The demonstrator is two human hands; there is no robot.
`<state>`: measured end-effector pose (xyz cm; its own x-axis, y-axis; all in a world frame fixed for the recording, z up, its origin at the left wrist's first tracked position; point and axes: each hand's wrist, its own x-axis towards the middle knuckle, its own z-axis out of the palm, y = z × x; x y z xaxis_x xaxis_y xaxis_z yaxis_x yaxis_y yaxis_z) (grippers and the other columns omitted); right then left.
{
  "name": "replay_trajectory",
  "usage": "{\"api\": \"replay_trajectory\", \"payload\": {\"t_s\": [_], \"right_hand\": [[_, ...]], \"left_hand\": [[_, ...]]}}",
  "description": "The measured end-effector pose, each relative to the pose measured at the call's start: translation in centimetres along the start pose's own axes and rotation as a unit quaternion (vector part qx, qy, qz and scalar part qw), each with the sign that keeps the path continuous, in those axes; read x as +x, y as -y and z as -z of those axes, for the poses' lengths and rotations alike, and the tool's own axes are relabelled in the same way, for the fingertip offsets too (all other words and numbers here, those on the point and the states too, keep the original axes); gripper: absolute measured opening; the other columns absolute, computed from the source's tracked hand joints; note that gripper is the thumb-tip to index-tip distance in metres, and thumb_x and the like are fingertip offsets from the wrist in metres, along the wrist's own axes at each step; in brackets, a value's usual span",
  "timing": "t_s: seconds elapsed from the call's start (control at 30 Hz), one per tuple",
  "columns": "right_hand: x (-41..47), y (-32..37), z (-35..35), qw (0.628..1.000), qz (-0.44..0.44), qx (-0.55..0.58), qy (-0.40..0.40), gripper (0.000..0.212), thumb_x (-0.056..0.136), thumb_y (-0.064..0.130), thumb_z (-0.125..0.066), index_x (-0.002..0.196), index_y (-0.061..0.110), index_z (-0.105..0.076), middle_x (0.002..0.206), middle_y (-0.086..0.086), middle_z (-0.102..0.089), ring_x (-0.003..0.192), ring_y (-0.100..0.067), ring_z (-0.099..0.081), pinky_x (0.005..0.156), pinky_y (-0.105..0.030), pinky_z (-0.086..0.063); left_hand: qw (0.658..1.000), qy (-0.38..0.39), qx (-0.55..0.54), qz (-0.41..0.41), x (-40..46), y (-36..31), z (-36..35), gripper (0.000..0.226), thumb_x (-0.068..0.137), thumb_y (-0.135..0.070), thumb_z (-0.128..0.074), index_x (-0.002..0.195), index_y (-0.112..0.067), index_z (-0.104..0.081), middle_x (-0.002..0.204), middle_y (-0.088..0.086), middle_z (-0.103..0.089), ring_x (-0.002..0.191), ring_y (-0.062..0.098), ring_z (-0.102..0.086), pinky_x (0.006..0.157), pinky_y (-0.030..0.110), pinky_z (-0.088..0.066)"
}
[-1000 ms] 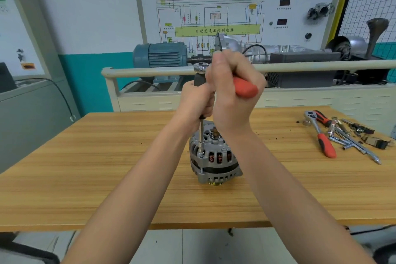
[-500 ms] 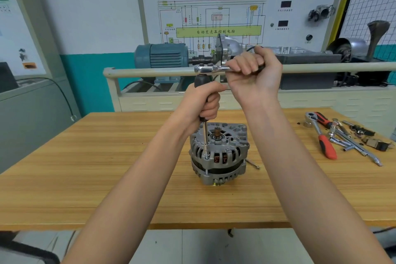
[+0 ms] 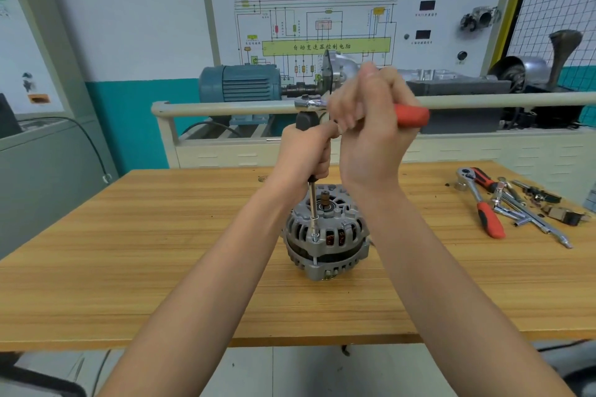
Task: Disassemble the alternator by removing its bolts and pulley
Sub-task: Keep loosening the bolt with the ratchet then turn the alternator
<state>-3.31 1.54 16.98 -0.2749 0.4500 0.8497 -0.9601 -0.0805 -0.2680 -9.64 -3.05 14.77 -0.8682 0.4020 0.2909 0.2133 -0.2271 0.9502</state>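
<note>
A grey alternator [image 3: 325, 235] stands on the wooden table [image 3: 161, 251], shaft end up. A long extension bar [image 3: 313, 209] rises from a bolt on its near left rim. My left hand [image 3: 306, 155] grips the bar's black upper part. On top sits a ratchet [image 3: 311, 104] with a red handle [image 3: 411, 114], and my right hand [image 3: 371, 132] grips that handle, which points right. My right forearm hides the alternator's right edge.
At the table's right lie a second red-handled ratchet [image 3: 483, 206], several chrome bars and sockets [image 3: 529, 219] and small dark parts [image 3: 561, 214]. Behind the table runs a cream rail [image 3: 225, 108] in front of a blue motor [image 3: 238, 84] and a training board.
My right hand swung the ratchet handle away to the right half a second ago, then back a little toward me. My left hand stayed on the bar. The alternator has not moved.
</note>
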Motion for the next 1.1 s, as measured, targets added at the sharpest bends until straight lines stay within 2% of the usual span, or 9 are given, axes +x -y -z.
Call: {"api": "replay_trajectory", "payload": {"t_s": [0.2, 0.37, 0.53, 0.67, 0.77, 0.83, 0.93, 1.0, 1.1], "right_hand": [[3.2, -0.2, 2.8, 0.925, -0.249, 0.261, -0.121, 0.053, 0.096, 0.007, -0.038, 0.044, 0.016, -0.035, 0.041, 0.003, -0.027, 0.038, -0.012, -0.024, 0.043, -0.024, -0.026], [4.1, -0.7, 4.0, 0.857, -0.315, 0.354, -0.203, 0.048, 0.095, 0.008, -0.039, 0.048, 0.017, -0.031, 0.041, 0.004, -0.025, 0.034, -0.010, -0.023, 0.039, -0.022, -0.024], [2.7, -0.3, 3.2, 0.923, -0.232, 0.267, -0.153, 0.052, 0.097, 0.007, -0.037, 0.046, 0.017, -0.035, 0.042, 0.002, -0.027, 0.039, -0.013, -0.025, 0.044, -0.025, -0.029], [0.9, -0.2, 1.6, 0.992, -0.061, 0.092, -0.054, 0.039, 0.094, 0.003, -0.042, 0.058, 0.017, -0.038, 0.045, 0.002, -0.035, 0.042, -0.016, -0.033, 0.051, -0.030, -0.032], [-0.5, -0.2, 0.7, 0.989, 0.107, -0.098, 0.031, 0.027, 0.090, 0.007, -0.047, 0.066, 0.021, -0.045, 0.054, 0.005, -0.043, 0.050, -0.018, -0.040, 0.052, -0.032, -0.033], [-1.0, 0.0, 0.4, 0.975, 0.156, -0.145, 0.064, 0.022, 0.089, 0.009, -0.045, 0.070, 0.019, -0.045, 0.059, 0.002, -0.045, 0.050, -0.020, -0.040, 0.051, -0.031, -0.032], [-0.6, 0.2, 0.5, 0.988, 0.102, -0.110, 0.033, 0.026, 0.089, 0.009, -0.048, 0.065, 0.021, -0.044, 0.055, 0.004, -0.042, 0.049, -0.017, -0.036, 0.050, -0.032, -0.029], [0.3, 0.4, 0.9, 1.000, -0.007, 0.012, -0.011, 0.036, 0.090, 0.005, -0.048, 0.057, 0.018, -0.041, 0.045, 0.001, -0.034, 0.044, -0.015, -0.031, 0.049, -0.031, -0.028], [2.1, 0.4, 2.5, 0.956, -0.184, 0.210, -0.087, 0.050, 0.095, 0.006, -0.039, 0.046, 0.015, -0.037, 0.042, 0.002, -0.029, 0.040, -0.012, -0.026, 0.047, -0.025, -0.029]], "left_hand": [[0.998, 0.052, -0.019, -0.008, 0.1, 0.4, 0.5, 0.042, 0.082, 0.003, -0.057, 0.057, -0.019, -0.032, 0.042, -0.004, -0.023, 0.037, 0.013, -0.016, 0.041, 0.020, -0.020], [0.994, 0.099, -0.027, -0.021, 0.3, 0.2, 0.8, 0.038, 0.084, 0.000, -0.062, 0.053, -0.014, -0.043, 0.041, -0.001, -0.035, 0.036, 0.014, -0.032, 0.042, 0.022, -0.031], [0.993, 0.105, -0.043, 0.011, 0.4, 0.3, 0.4, 0.053, 0.091, -0.008, -0.054, 0.042, -0.021, -0.039, 0.037, -0.005, -0.026, 0.030, 0.009, -0.018, 0.036, 0.017, -0.021], [0.998, 0.054, -0.028, 0.004, 0.3, 0.3, 0.1, 0.050, 0.091, -0.006, -0.053, 0.046, -0.020, -0.034, 0.040, -0.005, -0.025, 0.033, 0.011, -0.017, 0.037, 0.017, -0.020], [1.000, 0.022, -0.003, -0.006, 0.1, 0.2, -0.3, 0.036, 0.092, -0.007, -0.053, 0.060, -0.017, -0.039, 0.053, 0.004, -0.033, 0.046, 0.013, -0.027, 0.041, 0.018, -0.025], [1.000, 0.021, 0.010, -0.016, 0.0, 0.1, -0.5, 0.029, 0.094, -0.008, -0.050, 0.068, -0.018, -0.041, 0.068, 0.009, -0.035, 0.058, 0.014, -0.030, 0.048, 0.022, -0.028], [1.000, 0.026, 0.005, -0.009, -0.1, 0.1, -0.5, 0.036, 0.092, -0.004, -0.051, 0.061, -0.017, -0.037, 0.051, 0.003, -0.033, 0.043, 0.011, -0.027, 0.041, 0.016, -0.024], [0.999, 0.051, -0.010, -0.004, -0.1, 0.1, -0.2, 0.043, 0.090, -0.002, -0.051, 0.055, -0.017, -0.031, 0.041, -0.003, -0.025, 0.034, 0.010, -0.018, 0.039, 0.016, -0.019], [0.995, 0.097, -0.004, -0.013, -0.2, 0.1, 0.6, 0.045, 0.089, -0.003, -0.055, 0.054, -0.016, -0.030, 0.042, -0.003, -0.023, 0.036, 0.013, -0.016, 0.043, 0.022, -0.019]]}}
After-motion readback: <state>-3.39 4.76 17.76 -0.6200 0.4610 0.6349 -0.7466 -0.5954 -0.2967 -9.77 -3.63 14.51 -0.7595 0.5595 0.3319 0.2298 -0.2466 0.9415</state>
